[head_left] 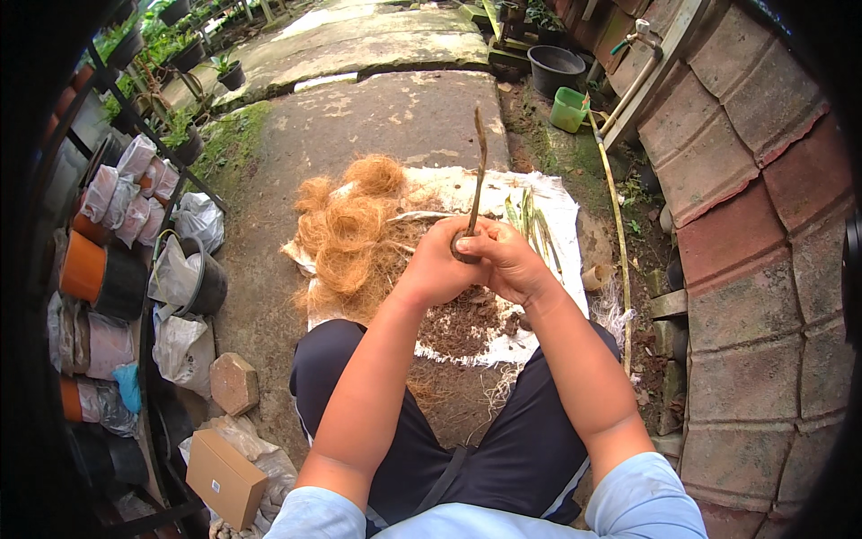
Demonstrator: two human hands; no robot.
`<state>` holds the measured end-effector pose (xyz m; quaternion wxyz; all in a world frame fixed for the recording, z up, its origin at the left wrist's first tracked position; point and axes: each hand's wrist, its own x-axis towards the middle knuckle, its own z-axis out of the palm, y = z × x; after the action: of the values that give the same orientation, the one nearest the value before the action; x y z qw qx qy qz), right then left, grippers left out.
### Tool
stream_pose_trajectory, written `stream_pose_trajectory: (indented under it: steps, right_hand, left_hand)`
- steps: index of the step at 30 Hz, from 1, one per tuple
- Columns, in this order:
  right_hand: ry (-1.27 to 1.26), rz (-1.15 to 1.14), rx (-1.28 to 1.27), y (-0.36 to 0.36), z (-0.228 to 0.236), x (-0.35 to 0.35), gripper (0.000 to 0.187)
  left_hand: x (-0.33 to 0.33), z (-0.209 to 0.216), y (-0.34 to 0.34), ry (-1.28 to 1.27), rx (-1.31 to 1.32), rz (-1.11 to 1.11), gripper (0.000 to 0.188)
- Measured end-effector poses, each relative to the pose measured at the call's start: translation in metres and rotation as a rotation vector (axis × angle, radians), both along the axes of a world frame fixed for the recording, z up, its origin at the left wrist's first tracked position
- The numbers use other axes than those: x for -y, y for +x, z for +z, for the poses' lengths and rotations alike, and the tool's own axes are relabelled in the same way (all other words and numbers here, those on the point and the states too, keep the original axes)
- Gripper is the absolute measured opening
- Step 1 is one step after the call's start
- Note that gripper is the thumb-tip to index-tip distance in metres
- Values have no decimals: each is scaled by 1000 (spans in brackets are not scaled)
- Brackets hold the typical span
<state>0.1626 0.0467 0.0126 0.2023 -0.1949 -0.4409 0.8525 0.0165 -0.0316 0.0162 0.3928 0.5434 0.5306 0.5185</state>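
Both my hands are closed together around a dark, rounded clump (464, 251), with a thin brown plant stem (479, 166) rising upright from it. My left hand (437, 268) wraps the clump's left side. On the other side my right hand (510, 260) grips it, thumb laid across near the stem's base. Most of the clump is hidden by my fingers. Below lies a white sack (561, 211), spread on the ground and carrying loose dark soil (458, 325). Tangled orange-brown coconut fibre (355, 229) covers its left part, and long green leaves (536, 225) rest at its right.
Racks at left hold bagged pots (121, 202); a black bucket (202, 277), a hexagonal block (234, 384) and a cardboard box (226, 478) stand nearby. A green container (568, 110), black basin (556, 70) and tap (641, 29) are at far right, beside roof tiles (741, 296).
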Motion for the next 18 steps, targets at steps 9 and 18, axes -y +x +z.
stream_pose_trajectory:
  steps: [9, 18]
  right_hand:
    - [270, -149, 74, -12, -1, 11, 64]
    - [10, 43, -234, -1, 6, 2, 62]
  left_hand:
    - [-9, -21, -7, 7, 168, -6, 36]
    - [-9, -8, -14, 120, 708, -179, 55]
